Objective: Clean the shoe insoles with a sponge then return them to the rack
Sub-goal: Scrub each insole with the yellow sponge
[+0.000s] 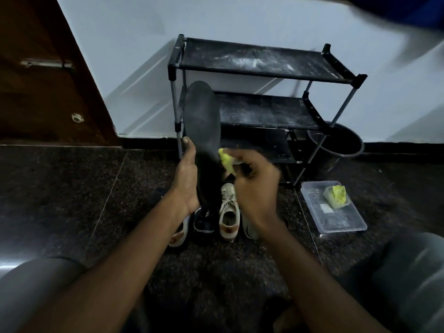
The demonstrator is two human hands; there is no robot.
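Note:
My left hand [186, 174] holds a black insole [203, 121] upright by its lower edge, toe end up, in front of the rack. My right hand [254, 188] grips a yellow-green sponge [227, 161] and presses it against the insole's lower right side. The black shoe rack [264, 66] stands against the white wall, its top and middle shelves dusty. Another dark insole [242, 143] appears to lie on the bottom shelf, partly hidden by my right hand.
Several shoes [228, 212] sit on the dark floor below my hands. A clear plastic tray [336, 222] with a second yellow-green sponge [337, 193] lies to the right. A dark bucket [336, 143] stands behind the rack's right leg. A brown door [48, 80] is at left.

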